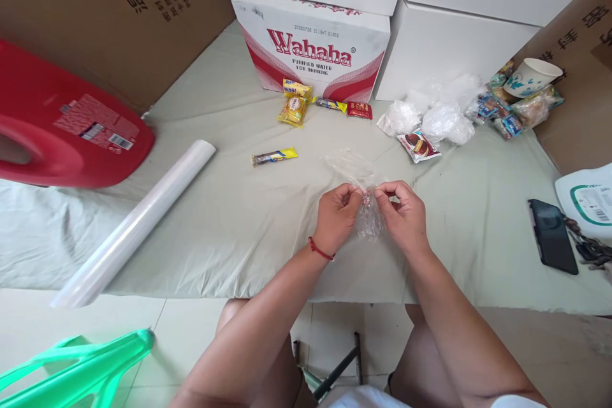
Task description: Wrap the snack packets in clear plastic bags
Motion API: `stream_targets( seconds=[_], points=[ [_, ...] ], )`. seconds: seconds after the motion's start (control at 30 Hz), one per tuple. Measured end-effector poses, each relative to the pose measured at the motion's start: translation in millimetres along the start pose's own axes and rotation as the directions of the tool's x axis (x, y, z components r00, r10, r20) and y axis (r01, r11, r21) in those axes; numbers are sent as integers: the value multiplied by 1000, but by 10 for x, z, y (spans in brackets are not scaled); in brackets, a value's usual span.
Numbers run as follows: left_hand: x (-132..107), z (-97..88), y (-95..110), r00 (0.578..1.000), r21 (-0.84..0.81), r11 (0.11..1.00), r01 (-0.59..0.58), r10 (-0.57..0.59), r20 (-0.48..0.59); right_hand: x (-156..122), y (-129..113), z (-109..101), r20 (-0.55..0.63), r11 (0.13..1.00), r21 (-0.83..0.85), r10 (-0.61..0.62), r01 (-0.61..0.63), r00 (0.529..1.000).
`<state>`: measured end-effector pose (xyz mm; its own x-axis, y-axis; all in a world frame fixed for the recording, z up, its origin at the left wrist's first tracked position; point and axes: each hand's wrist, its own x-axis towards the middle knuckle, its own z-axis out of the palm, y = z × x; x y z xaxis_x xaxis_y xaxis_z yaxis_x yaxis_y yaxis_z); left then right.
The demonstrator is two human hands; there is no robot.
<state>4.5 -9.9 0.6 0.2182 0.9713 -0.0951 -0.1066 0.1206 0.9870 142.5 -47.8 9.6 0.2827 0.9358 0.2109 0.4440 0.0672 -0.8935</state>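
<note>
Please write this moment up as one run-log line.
left hand: pinching clear bag | right hand: pinching same bag | nearest: snack bar, film roll, phone

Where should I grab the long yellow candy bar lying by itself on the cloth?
Pinch the yellow candy bar across its narrow middle, coming straight down from above. It lies flat on the cloth, long and thin, with open space all round, so fingers fit on both long sides. The crimped ends would probably slip.

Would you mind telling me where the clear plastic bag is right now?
In the head view, the clear plastic bag sits just right of centre, pinched between the left hand and the right hand, above the pale green sheet.
</note>
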Motion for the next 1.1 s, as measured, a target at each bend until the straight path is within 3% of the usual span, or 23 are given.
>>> stream_targets(
  seconds=[0.2,0.33,0.5,0.7,0.83,0.9,1.0,1.1],
  points=[
    [-15,-3,-18,998,40,999,-11,8,57,-1,5,5,76,1000,21,13,-15,997],
    [-8,-10,-18,998,15,1000,22,-23,57,13,22,-8,77,994,43,100,-104,992],
    [-3,-20,3,997,-38,997,70,-70,14,36,25,-20,63,956,200,205,-214,977],
    [41,-85,44,974,-225,956,189,-211,-81,81,1,-29,106,759,530,384,-379,917],
    [88,-160,73,954,-308,922,234,-278,-109,111,11,-51,153,672,574,473,-468,868],
    [78,-170,71,967,-227,959,171,-208,-148,109,11,-55,107,718,538,462,-442,880],
    [-2,-125,49,985,37,999,9,-2,-175,80,-13,-44,-10,854,426,335,-299,942],
    [-115,-39,15,970,294,946,-136,188,-156,33,-46,-6,-64,973,175,164,-150,984]
  ],
)
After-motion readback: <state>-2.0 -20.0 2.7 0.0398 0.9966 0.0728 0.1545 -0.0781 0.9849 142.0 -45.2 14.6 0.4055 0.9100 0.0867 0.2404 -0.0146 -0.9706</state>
